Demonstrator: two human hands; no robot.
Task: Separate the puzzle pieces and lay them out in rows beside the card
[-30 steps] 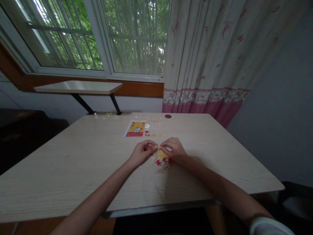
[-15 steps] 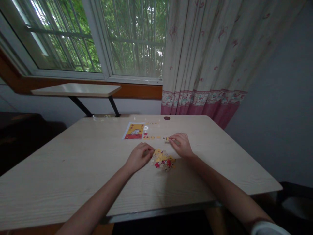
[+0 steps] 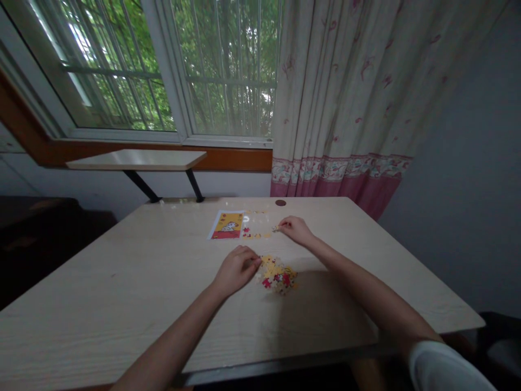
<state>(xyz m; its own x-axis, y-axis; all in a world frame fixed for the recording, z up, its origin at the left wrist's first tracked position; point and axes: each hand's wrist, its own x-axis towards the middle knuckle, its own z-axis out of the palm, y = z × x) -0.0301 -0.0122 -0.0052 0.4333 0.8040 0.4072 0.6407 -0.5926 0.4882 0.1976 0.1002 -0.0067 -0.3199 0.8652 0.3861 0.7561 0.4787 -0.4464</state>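
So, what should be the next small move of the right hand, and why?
Probably set the small piece down beside the lower row of pieces: the right hand seems to pinch it near that row's right end, apart from the mixed pile.

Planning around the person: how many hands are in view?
2: left hand by the pile, right hand farther back, holding a piece. No others show.

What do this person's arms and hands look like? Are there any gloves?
No gloves: the left hand and right hand are bare. Both forearms are uncovered too. A plain, pale sleeve shows on the right arm; no sleeve shows on the left.
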